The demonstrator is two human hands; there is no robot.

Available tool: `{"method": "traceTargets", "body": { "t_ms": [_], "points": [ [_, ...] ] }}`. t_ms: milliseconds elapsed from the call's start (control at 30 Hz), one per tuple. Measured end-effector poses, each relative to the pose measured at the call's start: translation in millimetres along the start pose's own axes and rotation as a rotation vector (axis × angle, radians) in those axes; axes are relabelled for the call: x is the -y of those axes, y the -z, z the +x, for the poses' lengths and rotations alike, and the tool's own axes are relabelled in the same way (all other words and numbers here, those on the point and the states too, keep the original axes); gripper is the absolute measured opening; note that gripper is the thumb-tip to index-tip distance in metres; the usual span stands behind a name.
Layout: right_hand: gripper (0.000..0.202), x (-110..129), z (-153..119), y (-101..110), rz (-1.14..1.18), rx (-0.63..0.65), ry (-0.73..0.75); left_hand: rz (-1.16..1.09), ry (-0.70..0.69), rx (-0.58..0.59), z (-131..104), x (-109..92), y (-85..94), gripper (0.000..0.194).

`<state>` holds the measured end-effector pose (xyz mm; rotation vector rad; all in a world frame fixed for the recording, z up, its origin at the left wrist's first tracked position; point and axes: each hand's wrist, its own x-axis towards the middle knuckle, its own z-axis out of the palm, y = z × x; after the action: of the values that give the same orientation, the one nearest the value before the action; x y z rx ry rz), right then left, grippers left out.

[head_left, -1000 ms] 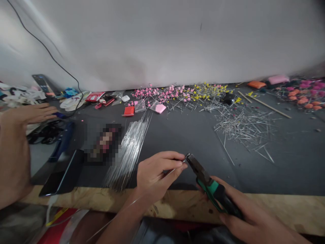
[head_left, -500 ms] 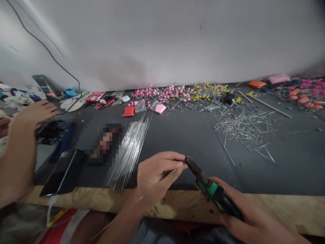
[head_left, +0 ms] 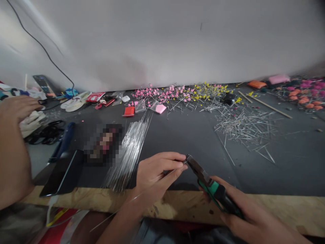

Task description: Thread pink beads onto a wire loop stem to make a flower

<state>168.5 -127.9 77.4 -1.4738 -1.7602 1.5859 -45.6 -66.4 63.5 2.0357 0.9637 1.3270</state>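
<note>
Near the table's front edge my left hand (head_left: 157,173) pinches a thin metal wire (head_left: 104,222), whose long end trails back past my wrist to the lower left. My right hand (head_left: 235,203) is wrapped round the green and black handles of pliers (head_left: 201,173). The pliers' jaws meet the wire's tip at my left fingertips; the exact grip there is too small to make out. Left of my left hand lies a bundle of straight silver wires (head_left: 130,152). A loose pile of short wires (head_left: 241,123) is at the right.
Pink-topped wires (head_left: 165,93) and yellow-topped wires (head_left: 208,90) line the wall. A dark phone (head_left: 62,174), blue-handled tool (head_left: 63,140) and black cable (head_left: 48,132) lie at the left. Another person's arm (head_left: 12,152) reaches in there. A wooden stick (head_left: 271,107) lies back right.
The other person's hand has moved left. The pliers' jaws have shifted very slightly to the right at my left fingertips.
</note>
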Motion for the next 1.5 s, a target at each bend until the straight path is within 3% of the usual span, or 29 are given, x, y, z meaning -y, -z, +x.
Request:
{"method": "traceTargets", "body": {
  "t_ms": [433, 767, 1067, 1267, 1500],
  "points": [
    [0.054, -3, 0, -3, -0.024, -0.034, 0.016, 0.012, 0.004, 0.016, 1, 0, 1.4, 0.017],
    [0.045, 3, 1, 0, -0.012, -0.008, 0.0, 0.014, 0.026, 0.048, 2, 1, 4.6, 0.014],
    [0.037, -8, 1, -8, -0.024, -0.06, 0.018, -0.039, 0.079, 0.094, 6, -1, 6.4, 0.012],
    [0.033, -9, 1, -10, -0.014, -0.017, -0.028, -0.083, 0.097, 0.099, 9, 0, 6.4, 0.009],
    [0.037, -9, -1, -12, -0.057, 0.005, -0.083, -0.187, 0.19, 0.26, 11, 2, 19.2, 0.01]
  ]
}}
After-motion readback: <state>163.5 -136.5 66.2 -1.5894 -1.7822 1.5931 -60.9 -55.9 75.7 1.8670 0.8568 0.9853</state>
